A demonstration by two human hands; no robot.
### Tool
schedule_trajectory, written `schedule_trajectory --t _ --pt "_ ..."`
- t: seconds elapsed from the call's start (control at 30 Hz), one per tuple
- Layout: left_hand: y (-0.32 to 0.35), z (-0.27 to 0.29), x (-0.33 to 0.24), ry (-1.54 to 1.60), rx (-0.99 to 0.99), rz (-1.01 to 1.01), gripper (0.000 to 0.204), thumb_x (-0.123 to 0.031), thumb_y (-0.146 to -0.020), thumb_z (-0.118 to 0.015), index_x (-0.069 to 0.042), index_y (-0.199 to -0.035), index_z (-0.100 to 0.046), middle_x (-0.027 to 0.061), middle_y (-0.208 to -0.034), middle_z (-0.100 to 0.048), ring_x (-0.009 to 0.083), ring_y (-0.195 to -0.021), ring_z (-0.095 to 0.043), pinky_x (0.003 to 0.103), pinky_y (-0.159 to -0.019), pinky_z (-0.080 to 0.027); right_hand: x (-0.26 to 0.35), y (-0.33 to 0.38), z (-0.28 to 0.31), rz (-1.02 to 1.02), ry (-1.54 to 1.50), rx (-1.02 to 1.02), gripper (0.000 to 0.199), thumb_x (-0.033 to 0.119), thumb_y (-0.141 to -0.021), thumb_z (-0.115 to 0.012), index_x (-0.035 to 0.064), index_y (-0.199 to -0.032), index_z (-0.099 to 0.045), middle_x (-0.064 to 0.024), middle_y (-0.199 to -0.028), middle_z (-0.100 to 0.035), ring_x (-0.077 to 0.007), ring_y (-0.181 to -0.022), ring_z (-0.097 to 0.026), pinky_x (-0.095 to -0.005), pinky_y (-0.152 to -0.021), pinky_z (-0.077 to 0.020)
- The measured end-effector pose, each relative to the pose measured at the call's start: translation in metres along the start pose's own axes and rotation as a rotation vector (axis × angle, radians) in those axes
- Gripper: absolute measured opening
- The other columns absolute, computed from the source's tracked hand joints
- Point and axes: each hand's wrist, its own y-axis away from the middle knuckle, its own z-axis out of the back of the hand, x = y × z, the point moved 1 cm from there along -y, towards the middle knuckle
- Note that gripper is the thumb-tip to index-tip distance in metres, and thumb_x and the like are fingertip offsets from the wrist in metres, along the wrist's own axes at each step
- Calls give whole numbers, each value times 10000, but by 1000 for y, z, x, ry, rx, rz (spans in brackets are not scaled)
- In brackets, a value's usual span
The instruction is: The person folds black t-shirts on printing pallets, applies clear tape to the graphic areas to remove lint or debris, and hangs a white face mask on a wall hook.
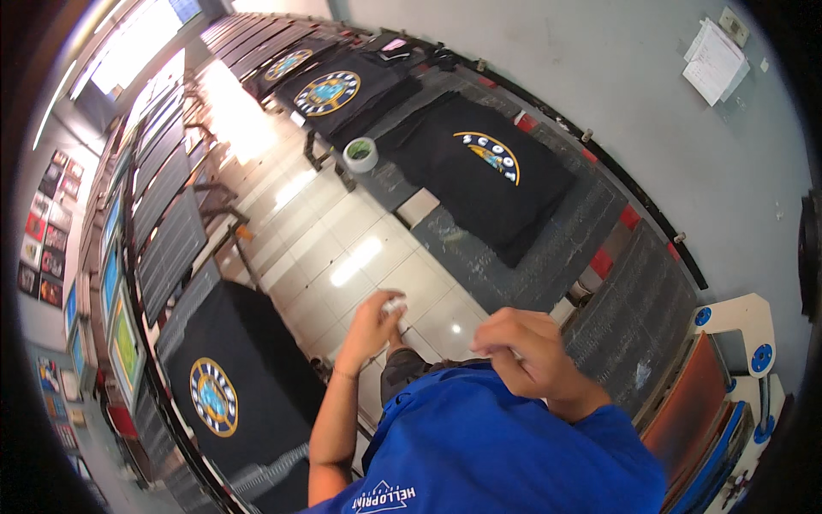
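Note:
My left hand is held up in front of my body with its fingers closed on a small white crumpled piece, whose material I cannot make out. My right hand hovers to the right, apart from the left, with fingers curled and thumb pressed in; what it may hold is hidden. Beyond the right hand, a black T-shirt with a round yellow, white and blue print lies on a dark printing board. Another printed black T-shirt is spread over a board at my left.
A tape roll and a pale square block sit along the right bench's edge. More printed black shirts lie farther along. Framed screens stand at the left. Flat panels in a rack are at the near right. A tiled aisle runs between.

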Motion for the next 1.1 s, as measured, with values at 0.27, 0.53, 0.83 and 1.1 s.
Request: schedule_trajectory --t 0.27,0.53,0.83,1.1 --pt "-301 70 150 -588 -227 -167 485 -162 -856 -745 -26 -1293 -585 168 -1305 -613 370 -1236 -535 477 -1053 -416 -188 -45 -64 -820 -17 -1 202 153 -984 -562 49 -1117 -674 -148 -1077 -723 -333 -982 -711 -402 -836 -554" --pt "-370 61 175 -384 138 -230 460 -78 -849 -686 35 -1271 -543 248 -1309 -561 451 -1208 -521 506 -1029 -418 -329 42 -68 -1384 806 -823 475 187 -876 -707 -20 -1283 -578 -227 -1131 -649 -424 -1018 -636 -493 -920 -512" --pt "-533 39 209 -690 338 91 604 -319 -845 -789 70 -1245 -557 229 -1163 -678 437 -1121 -636 507 -950 -506 -349 45 -50 -1833 420 -719 811 546 -847 -727 -125 -1282 -589 -334 -1182 -670 -459 -1170 -634 -458 -1013 -483" --pt "-542 37 233 1 532 46 542 -233 -853 -780 107 -1238 -605 229 -1179 -715 316 -1106 -689 397 -978 -514 -364 35 -52 -1349 -148 -1196 585 164 -829 -808 -94 -1304 -584 -198 -1264 -671 -279 -1142 -655 -369 -1012 -496"
